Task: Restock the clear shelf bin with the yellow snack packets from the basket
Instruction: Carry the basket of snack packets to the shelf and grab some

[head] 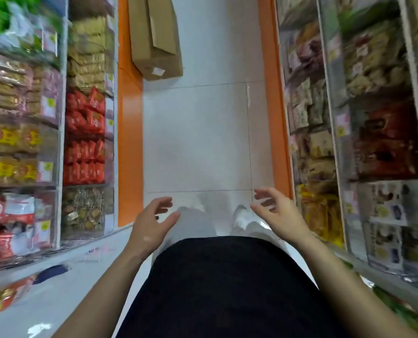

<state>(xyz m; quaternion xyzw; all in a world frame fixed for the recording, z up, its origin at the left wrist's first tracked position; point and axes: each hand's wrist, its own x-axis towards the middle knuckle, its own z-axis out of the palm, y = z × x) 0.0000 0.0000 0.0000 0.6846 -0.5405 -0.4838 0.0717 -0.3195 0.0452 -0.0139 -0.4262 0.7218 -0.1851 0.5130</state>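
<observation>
A: State of the left hand (152, 223)?

B: Empty. Fingers spread wide and lightly bent, palm turned inward, held out in front of the black top (227, 289) and above the light trousers (191, 223).

A: And the right hand (278, 213)?

B: Much the same: bare, wide, holding nothing, fingers fanned and slightly curved. Roughly level with the left hand and well apart from it, with a white shoe (239, 215) showing between the two.

A: Whereabouts of the yellow packets (325, 215)?

B: Low on the right shelf (330, 93), piled in a clear bin (300, 211), near the right hand but not touched by it. Too blurred to read any print or to judge the fill.

A: Anything similar on the other side?

B: Yes, pale packets (10, 137) with yellow and red labels, in bins of the left shelf (62, 132), well away from the left hand. Beside them, nearer the aisle, red packets (84, 137) stacked in rows. No telling the task's own bin from the rest with any certainty.

A: And down on the floor (195, 137)?

B: Pale tiles along a narrow aisle, edged by orange strips (127, 142) at the foot of both shelves. Farther along, a brown cardboard box (156, 37), up against the left strip and well apart from both hands.
</observation>
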